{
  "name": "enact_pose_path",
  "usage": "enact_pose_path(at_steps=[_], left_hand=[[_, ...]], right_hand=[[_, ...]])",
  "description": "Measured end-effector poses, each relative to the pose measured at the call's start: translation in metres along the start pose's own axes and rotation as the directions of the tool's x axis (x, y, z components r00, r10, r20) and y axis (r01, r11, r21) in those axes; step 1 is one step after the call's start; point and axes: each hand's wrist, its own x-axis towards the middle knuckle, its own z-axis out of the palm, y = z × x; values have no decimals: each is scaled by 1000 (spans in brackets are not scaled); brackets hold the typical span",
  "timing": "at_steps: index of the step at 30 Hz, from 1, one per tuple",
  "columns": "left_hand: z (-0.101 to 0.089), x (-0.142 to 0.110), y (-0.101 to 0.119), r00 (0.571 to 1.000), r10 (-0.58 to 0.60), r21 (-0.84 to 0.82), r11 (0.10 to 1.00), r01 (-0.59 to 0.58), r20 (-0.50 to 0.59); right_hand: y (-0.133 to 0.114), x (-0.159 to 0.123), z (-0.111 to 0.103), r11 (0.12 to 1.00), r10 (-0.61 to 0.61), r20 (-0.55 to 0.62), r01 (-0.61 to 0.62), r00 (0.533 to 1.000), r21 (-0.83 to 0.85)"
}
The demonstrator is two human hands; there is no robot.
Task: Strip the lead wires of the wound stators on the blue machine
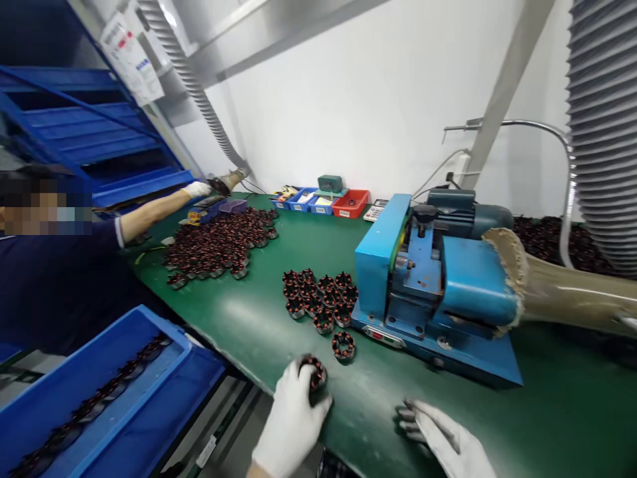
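My left hand (293, 415), in a white glove, is closed round a dark wound stator (314, 370) at the near edge of the green table (259, 325). My right hand (440, 435), also gloved, lies flat on the table with fingers spread and holds nothing. A single stator (343, 345) sits just beyond my left hand. Behind it is a small cluster of stators (321, 299), next to the blue machine (432, 285).
A large heap of stators (219, 242) lies at the far left, where a co-worker's gloved hand (196, 189) reaches over the table. Blue and red bins (328, 199) line the back wall. A blue tray (114, 385) with stators sits at lower left. A beige hose (562, 292) leaves the machine rightward.
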Motion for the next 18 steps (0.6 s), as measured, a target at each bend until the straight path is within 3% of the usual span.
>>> enact_pose_path(at_steps=[3, 5, 9, 12, 14, 16, 18], left_hand=[[27, -24, 27, 995, -56, -215, 974, 73, 86], [42, -27, 48, 993, -33, -223, 973, 58, 111], [56, -18, 75, 971, 232, -104, 969, -225, 64], [59, -17, 79, 918, 387, -264, 897, -354, 84], [58, -20, 84, 917, 367, -444, 856, -266, 158], [55, -23, 94, 917, 288, -613, 788, -63, 277], [48, -25, 109, 880, 273, -739, 663, 121, 389]], right_hand=[[3, 4, 8, 981, 5, -34, 1, 999, 194], [6, 7, 8, 970, 14, -1, -13, 1000, 242], [6, 8, -5, 974, -13, -4, 13, 1000, 227], [0, 7, -10, 981, -17, -11, 19, 1000, 195], [-7, 4, -10, 984, -28, -21, 31, 999, 174], [-17, -1, -10, 983, -64, -55, 73, 996, 169], [-31, -6, -14, 976, -112, -88, 127, 990, 179]])
